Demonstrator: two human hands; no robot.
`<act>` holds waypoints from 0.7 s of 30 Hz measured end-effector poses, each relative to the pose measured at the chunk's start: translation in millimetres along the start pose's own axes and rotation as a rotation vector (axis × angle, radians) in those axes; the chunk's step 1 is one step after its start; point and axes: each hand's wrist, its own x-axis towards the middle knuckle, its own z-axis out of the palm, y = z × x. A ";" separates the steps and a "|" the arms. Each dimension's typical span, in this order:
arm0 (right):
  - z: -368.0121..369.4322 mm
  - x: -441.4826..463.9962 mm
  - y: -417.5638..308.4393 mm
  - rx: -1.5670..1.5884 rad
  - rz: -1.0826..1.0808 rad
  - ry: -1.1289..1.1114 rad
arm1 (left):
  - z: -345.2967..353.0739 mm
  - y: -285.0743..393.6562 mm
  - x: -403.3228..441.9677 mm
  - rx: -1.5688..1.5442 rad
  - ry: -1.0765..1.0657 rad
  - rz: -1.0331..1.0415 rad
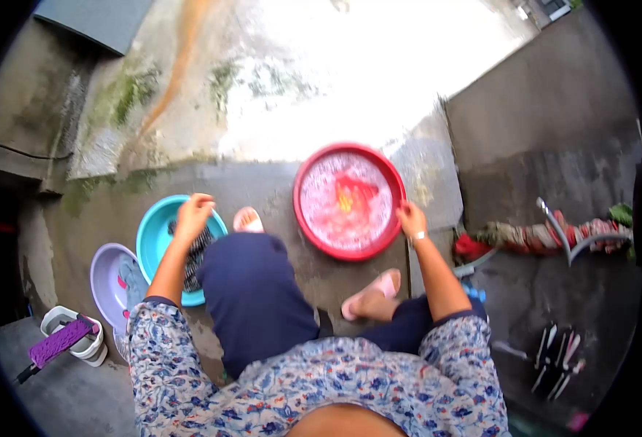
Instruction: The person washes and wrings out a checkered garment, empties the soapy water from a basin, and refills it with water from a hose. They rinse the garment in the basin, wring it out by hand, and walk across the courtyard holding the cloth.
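Observation:
A red basin holds sudsy water with a red cloth that has a yellow patch. My right hand is closed on its right rim. To the left, my left hand hovers over the upper right of a teal basin, fingers loosely bent and nothing visible in them. Dark patterned cloth lies in that basin, partly hidden by my left forearm.
A purple basin with bluish cloth stands left of the teal one. Lower left is a pale bucket with a purple mop head. On the right are a metal tap, a wrapped pipe and several thin pale objects.

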 end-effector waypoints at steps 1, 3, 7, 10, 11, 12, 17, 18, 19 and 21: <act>3.0 1.8 9.1 -0.135 0.087 -0.010 | 13.1 30.1 16.6 -0.007 -0.120 -0.085; 14.5 3.9 32.2 -0.207 0.145 0.033 | 54.5 28.4 62.0 -0.121 -0.334 -0.149; 22.2 9.5 36.4 -0.237 0.340 -0.023 | 158.1 6.4 117.5 0.313 -0.536 -0.014; 44.5 20.4 63.2 -0.206 0.353 -0.028 | 210.0 44.5 118.8 0.725 -0.781 -0.063; 48.8 22.7 63.9 -0.143 0.326 0.004 | 231.3 22.6 119.7 0.719 -0.720 -0.078; 54.8 25.1 66.8 -0.079 0.303 0.034 | 250.4 -2.6 116.8 0.714 -0.663 -0.096; 79.2 31.3 82.4 0.256 0.368 0.212 | 241.5 14.0 102.1 0.542 -0.465 -0.175; 77.4 29.7 80.4 0.361 0.353 0.251 | 239.7 18.0 100.7 0.553 -0.470 -0.163; 70.2 28.5 73.2 0.303 0.356 0.261 | 239.3 22.5 102.2 0.558 -0.470 -0.147; 58.3 27.6 79.1 0.289 0.352 0.252 | 238.0 27.4 99.8 0.495 -0.449 -0.112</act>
